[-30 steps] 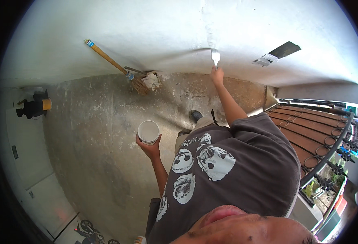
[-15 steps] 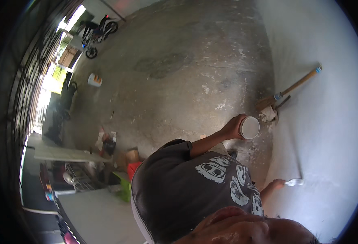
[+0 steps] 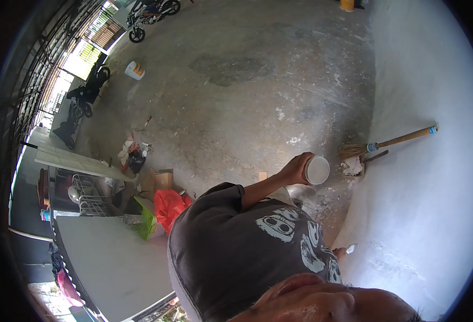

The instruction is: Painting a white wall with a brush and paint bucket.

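My left hand (image 3: 296,169) is wrapped round a round tub (image 3: 317,170) with a white rim. Its inside looks pale, and I cannot tell how full it is. Low beside the white wall (image 3: 408,198), my right hand (image 3: 339,253) is closed on a small flat tool. Only the whitish end of the flat tool (image 3: 351,248) shows, so brush or scraper cannot be told apart. Rough, streaky white marks (image 3: 389,257) lie on the wall to the right of this hand. My dark shirt hides part of the right forearm.
Against the wall leans a broom (image 3: 403,138), with a dustpan (image 3: 353,167) of pale debris at its bristles. At left are a red plastic bag (image 3: 170,208), a green box (image 3: 149,219) and a grey tabletop (image 3: 110,260). A white bucket (image 3: 135,70) and motorcycles (image 3: 153,13) stand farther off.
My right hand and its flat tool have come back from the wall toward my body. The tub in my left hand sits slightly farther left, and the whole view has shifted.
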Tool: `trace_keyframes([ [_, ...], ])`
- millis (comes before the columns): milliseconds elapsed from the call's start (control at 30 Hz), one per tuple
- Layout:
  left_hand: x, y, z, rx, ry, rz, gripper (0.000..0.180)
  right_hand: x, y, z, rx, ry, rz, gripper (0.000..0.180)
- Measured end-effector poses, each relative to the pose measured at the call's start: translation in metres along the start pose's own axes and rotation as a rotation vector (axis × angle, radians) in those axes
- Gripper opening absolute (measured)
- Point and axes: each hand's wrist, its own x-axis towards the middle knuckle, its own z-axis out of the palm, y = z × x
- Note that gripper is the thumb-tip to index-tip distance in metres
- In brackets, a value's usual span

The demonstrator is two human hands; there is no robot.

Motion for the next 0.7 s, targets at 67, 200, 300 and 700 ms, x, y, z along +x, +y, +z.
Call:
trace_keyframes([
  [67, 0.0, 0.001, 0.0, -0.012, -0.012, -0.018, 0.116, -0.006, 0.0, 0.001, -0.015, -0.042, 0.01, 0.045],
  [200, -0.001, -0.005, 0.007, -0.001, -0.02, -0.02, 0.116, -0.018, -0.002, 0.003, -0.041, -0.122, 0.032, 0.046],
  [300, 0.001, -0.001, 0.005, -0.019, -0.037, -0.021, 0.116, -0.027, 0.001, 0.006, -0.059, -0.173, 0.058, 0.046],
  [700, 0.012, 0.008, 0.014, -0.055, 0.015, 0.033, 0.109, -0.035, 0.032, 0.021, -0.121, -0.356, 0.162, 0.048],
])
